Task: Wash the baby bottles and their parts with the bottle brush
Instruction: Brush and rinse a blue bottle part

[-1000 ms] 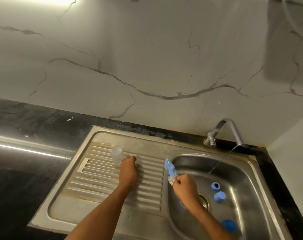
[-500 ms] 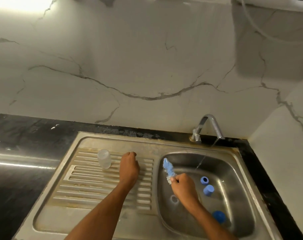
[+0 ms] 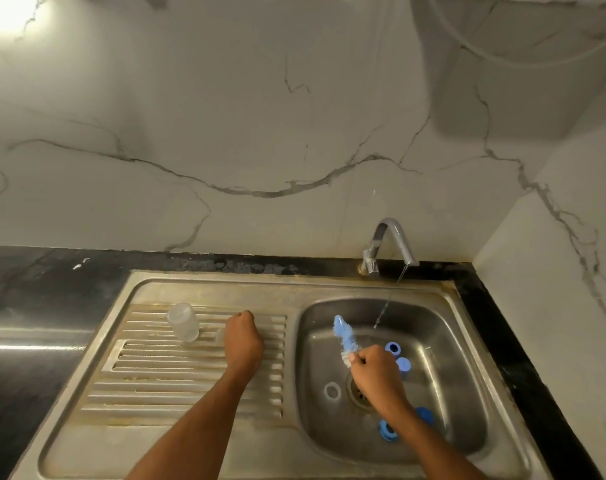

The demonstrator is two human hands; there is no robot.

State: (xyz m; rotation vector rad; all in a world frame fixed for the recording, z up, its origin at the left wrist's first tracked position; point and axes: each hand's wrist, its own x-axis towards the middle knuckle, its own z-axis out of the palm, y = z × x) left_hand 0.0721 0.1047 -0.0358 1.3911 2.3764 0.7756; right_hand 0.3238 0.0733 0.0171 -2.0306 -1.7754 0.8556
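A clear baby bottle (image 3: pixel 183 322) stands on the ribbed drainboard (image 3: pixel 163 375) of the steel sink. My left hand (image 3: pixel 244 341) rests on the drainboard to the bottle's right, fingers curled, with a small clear part (image 3: pixel 220 336) at its left edge. Over the basin (image 3: pixel 467 375), my right hand (image 3: pixel 374 372) grips the handle of the bottle brush, whose blue bristle head (image 3: pixel 344 336) points up and away. Several blue parts lie in the basin: a ring (image 3: pixel 393 348), a cap (image 3: pixel 404 365), and two more (image 3: pixel 386 429) by my forearm. A white ring (image 3: pixel 332 390) lies left of the drain.
The tap (image 3: pixel 388 237) at the back runs a thin stream of water (image 3: pixel 384 306) into the basin, just right of the brush. Black countertop (image 3: pixel 34 306) extends to the left. Marble walls close off the back and the right side.
My head has turned right, so the sink sits further left and the whole basin shows. Both hands stay almost where they were: the left on the drainboard, the right holding the brush.
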